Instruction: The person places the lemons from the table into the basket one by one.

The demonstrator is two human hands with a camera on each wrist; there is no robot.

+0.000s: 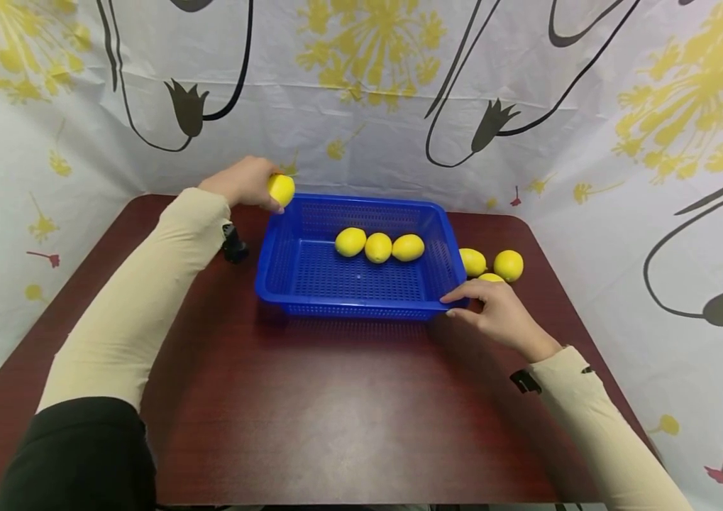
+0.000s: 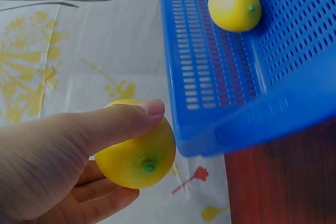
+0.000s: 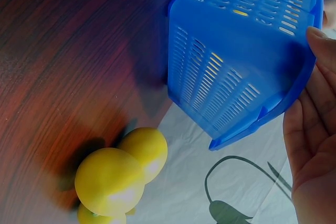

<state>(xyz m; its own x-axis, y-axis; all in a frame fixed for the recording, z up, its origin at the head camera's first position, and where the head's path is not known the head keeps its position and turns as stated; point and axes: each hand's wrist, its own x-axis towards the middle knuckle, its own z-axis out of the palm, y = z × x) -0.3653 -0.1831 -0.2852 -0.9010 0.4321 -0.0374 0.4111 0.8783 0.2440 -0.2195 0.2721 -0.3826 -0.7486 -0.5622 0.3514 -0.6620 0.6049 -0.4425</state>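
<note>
A blue perforated plastic basket (image 1: 355, 309) stands on the dark red table, with three yellow lemons (image 1: 378, 248) in a row inside it. My left hand (image 1: 243, 183) holds another lemon (image 2: 142, 156) just outside the basket's far left corner, thumb laid across it and fingers beneath. At the near right corner, my right hand (image 1: 494, 314) grips the basket's rim (image 3: 310, 66) between thumb and fingers. In the right wrist view the basket's outer side wall shows close to that hand.
Three more lemons (image 1: 509, 265) lie together on the table to the right of the basket. Behind the table (image 1: 335, 411) hangs a white cloth (image 1: 348, 135) with yellow and grey flower prints, which also covers both sides.
</note>
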